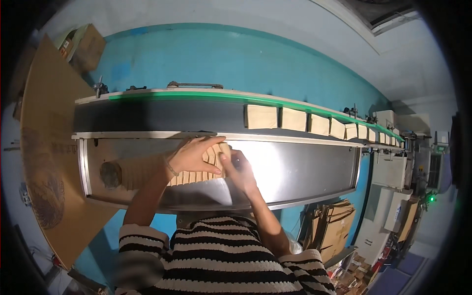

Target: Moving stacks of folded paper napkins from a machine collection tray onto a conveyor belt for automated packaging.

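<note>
A long row of tan folded-paper packets (191, 178) stands on edge in a shallow metal tray (314, 169) in front of me. My left hand (194, 156) spans the right end of this row, thumb on the near side and fingers on the far side. At that same end, my right hand (240, 169) pinches the last packet (225, 150) with thumb and fingers. The two hands are close together, and part of the packets is hidden behind them. Against the row's left end sits a round, dull metal piece (110, 175).
Beyond the tray runs a dark conveyor belt (196, 116) with a green guide rail (196, 97). Several tan packets (261, 117) line its right part. A large cardboard sheet (46, 162) rises at the left. Flattened cartons (332, 226) lean at the lower right.
</note>
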